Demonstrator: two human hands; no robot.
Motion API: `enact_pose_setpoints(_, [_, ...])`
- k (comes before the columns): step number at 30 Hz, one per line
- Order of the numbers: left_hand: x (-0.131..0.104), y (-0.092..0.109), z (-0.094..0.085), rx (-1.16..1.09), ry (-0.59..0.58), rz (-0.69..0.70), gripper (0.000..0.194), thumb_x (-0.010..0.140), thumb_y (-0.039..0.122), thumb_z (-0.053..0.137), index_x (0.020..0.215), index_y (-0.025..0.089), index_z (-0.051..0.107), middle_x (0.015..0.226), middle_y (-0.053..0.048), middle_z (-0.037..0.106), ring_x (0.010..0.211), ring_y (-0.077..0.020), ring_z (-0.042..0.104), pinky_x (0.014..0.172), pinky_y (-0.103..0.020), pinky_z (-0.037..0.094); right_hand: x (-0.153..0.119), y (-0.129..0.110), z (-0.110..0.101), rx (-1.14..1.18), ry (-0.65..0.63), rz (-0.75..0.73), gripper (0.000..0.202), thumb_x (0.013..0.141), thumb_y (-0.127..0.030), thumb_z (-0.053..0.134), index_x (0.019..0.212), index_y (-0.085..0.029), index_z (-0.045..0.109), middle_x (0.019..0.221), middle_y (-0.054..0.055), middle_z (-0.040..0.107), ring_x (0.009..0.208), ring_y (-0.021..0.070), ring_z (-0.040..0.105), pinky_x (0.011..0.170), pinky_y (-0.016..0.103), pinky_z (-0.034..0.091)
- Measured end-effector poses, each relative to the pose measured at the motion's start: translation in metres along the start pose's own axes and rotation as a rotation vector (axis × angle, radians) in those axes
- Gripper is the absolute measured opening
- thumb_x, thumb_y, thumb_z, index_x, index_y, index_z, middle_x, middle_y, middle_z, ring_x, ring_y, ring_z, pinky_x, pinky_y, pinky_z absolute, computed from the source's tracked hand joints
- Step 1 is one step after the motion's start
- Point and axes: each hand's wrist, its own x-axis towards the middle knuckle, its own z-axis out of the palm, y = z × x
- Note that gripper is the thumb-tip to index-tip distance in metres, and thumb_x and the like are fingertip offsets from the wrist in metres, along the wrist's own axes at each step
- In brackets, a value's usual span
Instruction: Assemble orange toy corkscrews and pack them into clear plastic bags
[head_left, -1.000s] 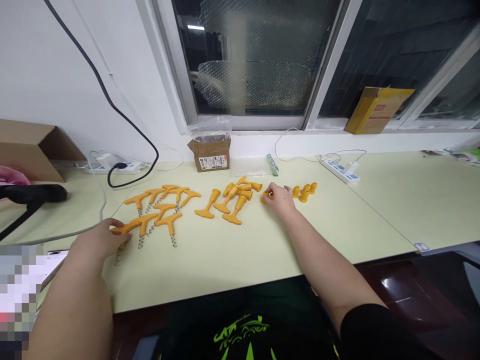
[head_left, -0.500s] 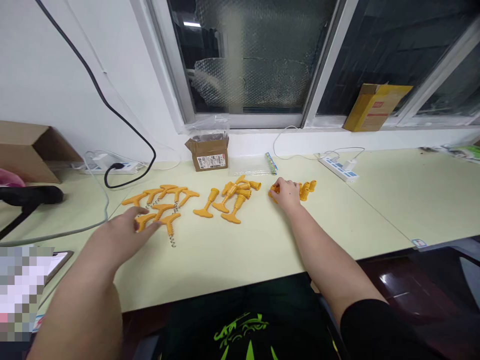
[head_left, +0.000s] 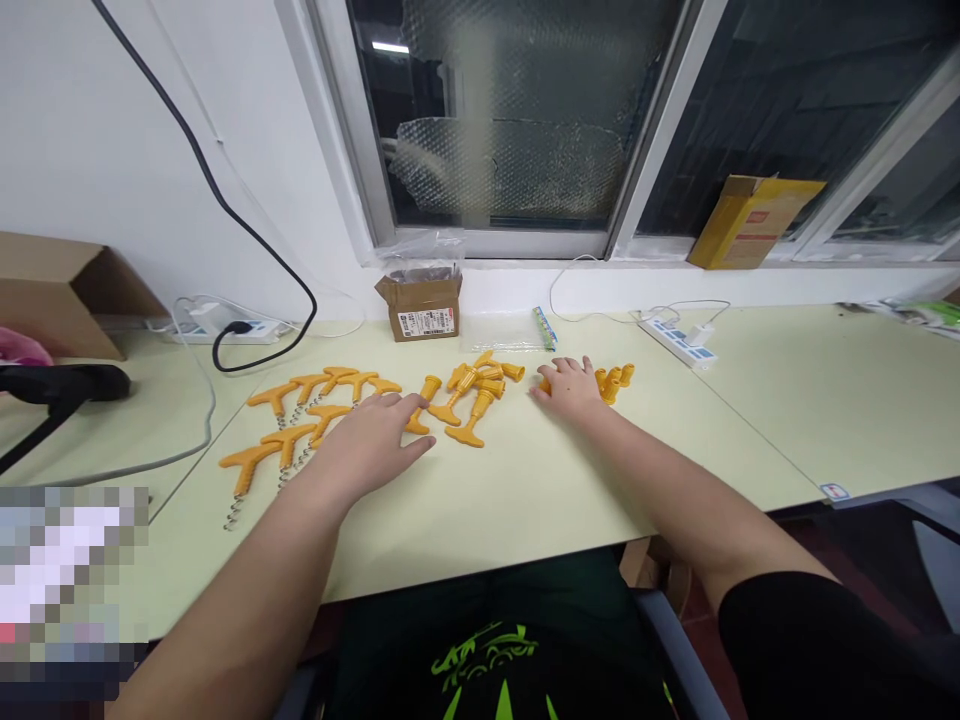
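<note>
My left hand (head_left: 371, 440) is open, thumb and fingers apart, hovering at a corkscrew fitted into a yellow sleeve (head_left: 429, 390) and partly covering it. Whether it touches cannot be told. To its left lie several yellow T-handled corkscrews (head_left: 247, 462) with bare metal spirals, some hidden behind the hand and forearm. A mid-table pile holds several corkscrews in sleeves (head_left: 480, 405). My right hand (head_left: 571, 388) rests palm down with fingers spread over yellow pieces, mostly hidden under it. Several loose yellow sleeves (head_left: 613, 384) show just to its right.
A small cardboard box (head_left: 424, 308) and a clear plastic bag (head_left: 499, 333) are at the wall. Power strips (head_left: 679, 343) with cables lie at the back. A black cable (head_left: 304, 300) hangs at left, near a bigger carton (head_left: 56, 290). A yellow box (head_left: 754, 222) leans on the window.
My left hand has moved right, from the bare corkscrews to the sleeved corkscrews in the middle. A corkscrew at front left is now uncovered. My right hand's fingers have spread in nearly the same place.
</note>
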Motion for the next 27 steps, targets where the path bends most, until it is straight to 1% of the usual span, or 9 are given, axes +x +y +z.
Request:
enact_pose_setpoints(3, [0.014, 0.005, 0.008, 0.005, -0.011, 0.045, 0.051, 0.088, 0.050, 0.057, 0.133, 0.025, 0.062, 0.127, -0.012, 0.067, 0.123, -0.0355, 0.058, 0.098, -0.046, 0.047, 0.002, 0.004, 0.001, -0.062, -0.032, -0.047, 0.040, 0.101, -0.048, 0.045, 0.120, -0.023, 0.069, 0.135, 0.015, 0.062, 0.131, 0.0330, 0.050, 0.121, 0.065, 0.012])
enact_pose_setpoints(7, [0.033, 0.006, 0.022, 0.012, -0.032, 0.074, 0.050, 0.088, 0.048, 0.058, 0.132, 0.025, 0.062, 0.126, -0.012, 0.066, 0.126, -0.0357, 0.055, 0.103, -0.050, 0.045, 0.002, 0.016, 0.002, -0.095, -0.022, -0.050, 0.038, 0.101, -0.045, 0.043, 0.116, -0.021, 0.069, 0.129, 0.015, 0.065, 0.130, 0.0333, 0.051, 0.120, 0.068, 0.011])
enact_pose_setpoints(11, [0.050, 0.000, 0.039, 0.012, -0.028, 0.040, 0.051, 0.089, 0.043, 0.057, 0.136, 0.024, 0.059, 0.134, -0.013, 0.061, 0.131, -0.0352, 0.051, 0.108, -0.050, 0.043, 0.000, 0.037, 0.003, -0.111, -0.018, -0.007, 0.040, 0.100, -0.046, 0.044, 0.119, -0.020, 0.067, 0.128, 0.015, 0.064, 0.130, 0.0339, 0.051, 0.120, 0.068, 0.013])
enact_pose_setpoints(14, [0.058, -0.004, 0.049, -0.027, -0.029, -0.005, 0.056, 0.089, 0.038, 0.057, 0.143, 0.026, 0.054, 0.142, -0.013, 0.055, 0.133, -0.0353, 0.050, 0.108, -0.048, 0.043, -0.002, 0.053, 0.002, -0.137, -0.037, 0.025, 0.040, 0.098, -0.044, 0.044, 0.120, -0.019, 0.067, 0.128, 0.016, 0.064, 0.129, 0.0344, 0.051, 0.120, 0.066, 0.017])
enact_pose_setpoints(17, [0.063, -0.005, 0.057, -0.067, -0.042, -0.036, 0.060, 0.088, 0.038, 0.057, 0.147, 0.030, 0.050, 0.147, -0.012, 0.050, 0.133, -0.0364, 0.050, 0.107, -0.048, 0.045, -0.003, 0.070, 0.002, -0.154, -0.055, 0.051, 0.039, 0.096, -0.042, 0.045, 0.120, -0.019, 0.066, 0.130, 0.017, 0.064, 0.128, 0.0351, 0.052, 0.118, 0.064, 0.021])
enact_pose_setpoints(20, [0.064, -0.004, 0.062, -0.099, -0.053, -0.044, 0.060, 0.090, 0.039, 0.055, 0.149, 0.030, 0.047, 0.150, -0.012, 0.047, 0.136, -0.0373, 0.049, 0.108, -0.049, 0.044, -0.004, 0.085, 0.004, -0.164, -0.046, 0.071, 0.039, 0.095, -0.042, 0.046, 0.120, -0.020, 0.066, 0.129, 0.017, 0.064, 0.127, 0.0360, 0.052, 0.117, 0.066, 0.022])
enact_pose_setpoints(24, [0.064, -0.002, 0.066, -0.135, -0.056, -0.021, 0.057, 0.092, 0.040, 0.053, 0.147, 0.028, 0.049, 0.150, -0.012, 0.048, 0.132, -0.0357, 0.053, 0.107, -0.048, 0.045, -0.005, 0.101, 0.007, -0.174, -0.039, 0.094, 0.041, 0.094, -0.046, 0.045, 0.119, -0.020, 0.066, 0.130, 0.017, 0.064, 0.126, 0.0362, 0.053, 0.115, 0.063, 0.027])
enact_pose_setpoints(26, [0.065, 0.000, 0.068, -0.153, -0.047, 0.013, 0.053, 0.092, 0.040, 0.053, 0.144, 0.026, 0.052, 0.149, -0.011, 0.050, 0.130, -0.0341, 0.055, 0.107, -0.046, 0.046, -0.005, 0.105, 0.007, -0.174, -0.041, 0.091, 0.043, 0.094, -0.048, 0.046, 0.120, -0.020, 0.066, 0.132, 0.016, 0.063, 0.127, 0.0355, 0.053, 0.117, 0.062, 0.025])
enact_pose_setpoints(27, [0.066, 0.001, 0.069, -0.164, -0.040, 0.028, 0.051, 0.093, 0.039, 0.053, 0.142, 0.025, 0.054, 0.148, -0.012, 0.051, 0.129, -0.0333, 0.056, 0.107, -0.045, 0.046, -0.005, 0.105, 0.006, -0.176, -0.042, 0.084, 0.043, 0.093, -0.049, 0.047, 0.121, -0.020, 0.065, 0.133, 0.015, 0.063, 0.128, 0.0352, 0.052, 0.119, 0.062, 0.022])
